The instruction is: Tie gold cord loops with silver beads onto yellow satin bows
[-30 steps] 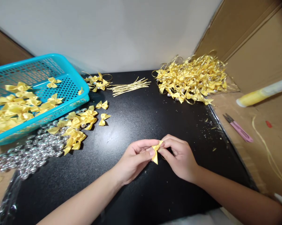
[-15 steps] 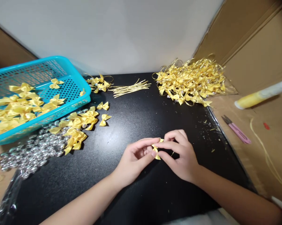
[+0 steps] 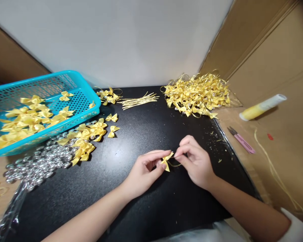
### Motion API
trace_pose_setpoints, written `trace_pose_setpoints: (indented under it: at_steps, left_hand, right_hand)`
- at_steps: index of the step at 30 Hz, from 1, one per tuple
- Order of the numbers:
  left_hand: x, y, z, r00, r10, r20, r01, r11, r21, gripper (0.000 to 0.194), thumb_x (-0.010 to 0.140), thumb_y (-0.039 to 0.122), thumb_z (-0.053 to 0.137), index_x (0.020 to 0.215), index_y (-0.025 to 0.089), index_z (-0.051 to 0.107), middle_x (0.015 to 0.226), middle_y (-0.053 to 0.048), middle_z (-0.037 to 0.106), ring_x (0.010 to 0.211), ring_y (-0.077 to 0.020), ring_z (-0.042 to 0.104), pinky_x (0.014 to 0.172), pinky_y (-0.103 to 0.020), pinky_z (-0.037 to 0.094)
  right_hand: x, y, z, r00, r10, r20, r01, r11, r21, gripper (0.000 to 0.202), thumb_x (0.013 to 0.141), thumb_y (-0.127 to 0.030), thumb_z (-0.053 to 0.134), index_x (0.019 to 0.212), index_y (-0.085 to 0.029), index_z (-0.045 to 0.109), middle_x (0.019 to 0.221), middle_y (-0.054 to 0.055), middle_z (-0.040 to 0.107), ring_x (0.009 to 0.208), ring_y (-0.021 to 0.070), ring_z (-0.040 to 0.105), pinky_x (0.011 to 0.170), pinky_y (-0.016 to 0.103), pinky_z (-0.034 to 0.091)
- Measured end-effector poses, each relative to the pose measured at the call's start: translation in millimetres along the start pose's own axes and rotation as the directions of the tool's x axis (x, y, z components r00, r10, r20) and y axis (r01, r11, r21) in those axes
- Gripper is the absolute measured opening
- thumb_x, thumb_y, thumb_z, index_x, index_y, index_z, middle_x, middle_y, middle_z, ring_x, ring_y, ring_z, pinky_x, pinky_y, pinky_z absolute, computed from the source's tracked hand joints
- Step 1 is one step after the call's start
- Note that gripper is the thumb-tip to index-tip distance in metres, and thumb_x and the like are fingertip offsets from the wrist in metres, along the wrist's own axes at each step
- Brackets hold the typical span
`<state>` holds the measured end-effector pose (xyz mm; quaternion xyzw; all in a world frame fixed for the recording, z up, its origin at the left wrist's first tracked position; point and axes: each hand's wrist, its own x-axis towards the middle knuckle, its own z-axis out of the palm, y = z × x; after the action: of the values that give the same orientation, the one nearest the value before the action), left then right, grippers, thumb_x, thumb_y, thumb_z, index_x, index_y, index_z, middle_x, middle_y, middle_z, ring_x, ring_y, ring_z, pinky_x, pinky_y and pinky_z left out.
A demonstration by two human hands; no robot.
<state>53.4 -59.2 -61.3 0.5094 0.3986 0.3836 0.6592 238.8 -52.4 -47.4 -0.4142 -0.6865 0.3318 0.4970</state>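
Note:
Between the thumb and fingers of my left hand [image 3: 147, 169] is a yellow ribbon bow [image 3: 166, 161], held just above the black tabletop [image 3: 141, 205]. My right hand [image 3: 195, 159] is a little to the right of the bow, its thumb and forefinger pinched on a thin gold cord [image 3: 176, 165] that runs from the bow. Part of the cord curves below the right fingertips. The back of the bow is hidden by my left fingers.
At left a blue basket [image 3: 87, 112] holds yellow bows, with silver beads [image 3: 44, 161] and loose bows [image 3: 83, 149] beside it. Cut gold cords [image 3: 140, 101] lie at the back, near a heap of finished bows [image 3: 197, 95]. Pink snips [image 3: 242, 139] and a yellow-white roll [image 3: 262, 107] lie at right.
My right hand has drawn away from the bow to the right, pulling the cord. More of the bow shows now. My left hand keeps its hold, and the view has shifted slightly.

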Motion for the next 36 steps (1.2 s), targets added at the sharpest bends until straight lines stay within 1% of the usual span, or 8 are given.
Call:
trace_pose_setpoints:
  at_steps: [3, 6, 9, 12, 17, 24, 30, 36]
  left_hand:
    - [1, 0, 1.4, 1.000, -0.004, -0.022, 0.003, 1.000, -0.015, 0.027, 0.079, 0.021, 0.071, 0.105, 0.022, 0.075, 0.102, -0.008, 0.069, 0.071, -0.0120, 0.055, 0.067, -0.024, 0.045]
    - [3, -2, 1.8, 0.998, -0.005, -0.056, 0.003, 0.999, -0.035, 0.028, 0.078, 0.021, 0.071, 0.106, 0.020, 0.074, 0.098, -0.008, 0.069, 0.067, -0.0102, 0.052, 0.064, -0.022, 0.044]
    - [4, -5, 1.2, 0.996, 0.018, -0.085, -0.018, 1.000, 0.003, 0.029, 0.078, 0.020, 0.070, 0.108, 0.018, 0.073, 0.102, -0.010, 0.070, 0.068, -0.0101, 0.054, 0.065, -0.022, 0.046]
    - [5, -7, -0.4, 0.990, 0.111, -0.082, -0.095, 0.979, 0.181, 0.030, 0.081, 0.019, 0.064, 0.110, 0.017, 0.071, 0.106, -0.011, 0.070, 0.071, -0.0119, 0.058, 0.065, -0.024, 0.048]
    - [5, -6, -3.5, 0.955, 0.297, -0.013, -0.239, 0.794, 0.559, 0.036, 0.081, 0.008, 0.052, 0.112, 0.017, 0.069, 0.106, -0.009, 0.071, 0.081, -0.0154, 0.064, 0.068, -0.026, 0.050]
    - [4, -9, -7.2, 0.923, 0.378, 0.071, -0.293, 0.570, 0.768, 0.040, 0.079, 0.004, 0.047, 0.112, 0.016, 0.066, 0.113, -0.010, 0.070, 0.096, -0.0213, 0.062, 0.086, -0.038, 0.051]
    - [4, 3, -21.4, 0.894, 0.444, -0.055, -0.115, 0.347, 0.931, 0.040, 0.076, 0.015, 0.060, 0.116, 0.021, 0.066, 0.142, -0.011, 0.049, 0.115, -0.0300, 0.047, 0.096, -0.049, 0.042]
    - [-17, 56, -78.6, 0.847, 0.447, -0.289, 0.316, 0.015, 0.949, 0.021, 0.081, 0.023, 0.057, 0.096, 0.019, 0.072, 0.104, -0.009, 0.068, 0.099, -0.0295, 0.055, 0.086, -0.043, 0.044]
  right_hand:
    - [2, -3, -4, 0.996, 0.056, -0.075, -0.045, 0.989, 0.143, 0.014, 0.089, -0.028, 0.061, 0.077, -0.022, 0.062, 0.079, 0.001, 0.053, 0.078, 0.0158, 0.054, 0.069, 0.030, 0.046]
    - [3, -3, -5, 0.990, 0.142, 0.023, -0.142, 0.942, 0.305, 0.015, 0.090, -0.032, 0.061, 0.079, -0.021, 0.059, 0.086, 0.003, 0.064, 0.069, 0.0124, 0.060, 0.061, 0.026, 0.049]
    - [5, -2, -10, 0.937, 0.296, 0.184, -0.347, 0.851, 0.395, 0.018, 0.088, -0.035, 0.063, 0.082, -0.019, 0.057, 0.076, 0.002, 0.071, 0.047, 0.0086, 0.059, 0.041, 0.019, 0.043]
    - [10, -5, -21, 0.923, 0.364, 0.124, -0.378, 0.800, 0.465, 0.022, 0.082, -0.036, 0.070, 0.080, -0.018, 0.058, 0.064, -0.001, 0.068, 0.044, 0.0092, 0.061, 0.040, 0.017, 0.047]
    - [17, -15, -37, 0.923, 0.371, -0.104, -0.259, 0.798, 0.545, 0.027, 0.069, -0.037, 0.082, 0.074, -0.019, 0.061, 0.060, -0.003, 0.067, 0.044, 0.0083, 0.061, 0.041, 0.016, 0.051]
    - [9, -8, -30, 0.913, 0.407, 0.023, -0.361, 0.781, 0.510, 0.017, 0.068, -0.029, 0.083, 0.079, -0.021, 0.074, 0.073, 0.004, 0.076, 0.061, 0.0133, 0.072, 0.055, 0.018, 0.060]
    - [3, -2, -17, 0.899, 0.390, 0.199, -0.436, 0.763, 0.477, 0.011, 0.070, -0.031, 0.081, 0.074, -0.022, 0.077, 0.093, 0.010, 0.077, 0.071, 0.0190, 0.075, 0.062, 0.025, 0.062]
    - [-4, 2, -6, 0.807, 0.537, 0.246, -0.590, 0.713, 0.379, 0.025, 0.064, -0.038, 0.084, 0.078, -0.018, 0.078, 0.074, 0.011, 0.077, 0.065, 0.0211, 0.074, 0.058, 0.026, 0.061]
